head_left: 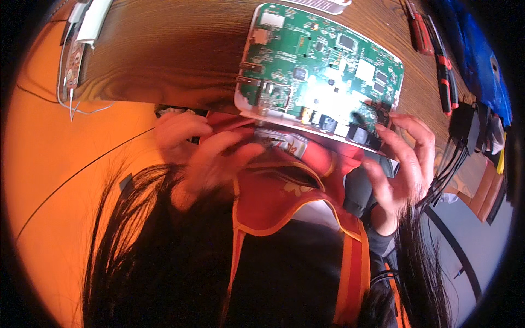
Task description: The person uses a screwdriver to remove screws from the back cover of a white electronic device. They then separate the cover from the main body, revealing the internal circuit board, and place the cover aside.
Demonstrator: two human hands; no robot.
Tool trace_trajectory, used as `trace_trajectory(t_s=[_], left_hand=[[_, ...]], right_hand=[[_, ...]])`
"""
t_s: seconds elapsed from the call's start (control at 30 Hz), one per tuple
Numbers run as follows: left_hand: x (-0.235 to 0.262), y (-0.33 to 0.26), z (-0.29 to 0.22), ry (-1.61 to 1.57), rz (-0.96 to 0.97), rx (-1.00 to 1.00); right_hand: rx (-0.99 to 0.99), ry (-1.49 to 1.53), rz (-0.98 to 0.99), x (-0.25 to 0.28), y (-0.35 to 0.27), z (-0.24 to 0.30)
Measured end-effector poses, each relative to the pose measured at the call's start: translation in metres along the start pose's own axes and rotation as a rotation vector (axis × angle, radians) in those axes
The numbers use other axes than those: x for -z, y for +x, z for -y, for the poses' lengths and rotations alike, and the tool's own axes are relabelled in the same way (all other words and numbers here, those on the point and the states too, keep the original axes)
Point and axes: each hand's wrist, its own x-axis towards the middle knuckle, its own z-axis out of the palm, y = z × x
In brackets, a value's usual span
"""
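Observation:
A green circuit board (306, 54) lies in a shallow white casing (245, 106), tilted, its near edge reaching past the tabletop's edge toward me. Bright glare covers part of its middle, and dark connectors line the near side. At the near right corner my right hand (407, 158) has its fingertips over the board and its thumb below the rim, with the corner between them. To the left of my apron's front, my left hand (205, 153) is off the board, blurred, fingers apart and nothing visible in them.
Red-and-black handled tools (445, 82) lie on the wooden table (164, 54) at the right, near a black box with cables (465, 128) and blue material (481, 49). A white basket (328, 4) stands at the far edge. White cable (71, 106) hangs at the left.

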Motion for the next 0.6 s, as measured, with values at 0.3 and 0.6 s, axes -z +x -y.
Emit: trace_trajectory(t_s=[0.3,0.6], left_hand=[[-0.023,0.010,-0.026,-0.025,-0.003,0.367],[-0.024,0.010,-0.033,-0.493,0.036,0.755]], right_hand=[[0.203,-0.087,0.018,-0.029,0.011,0.007],[0.210,-0.044,-0.002,-0.033,0.006,0.003]])
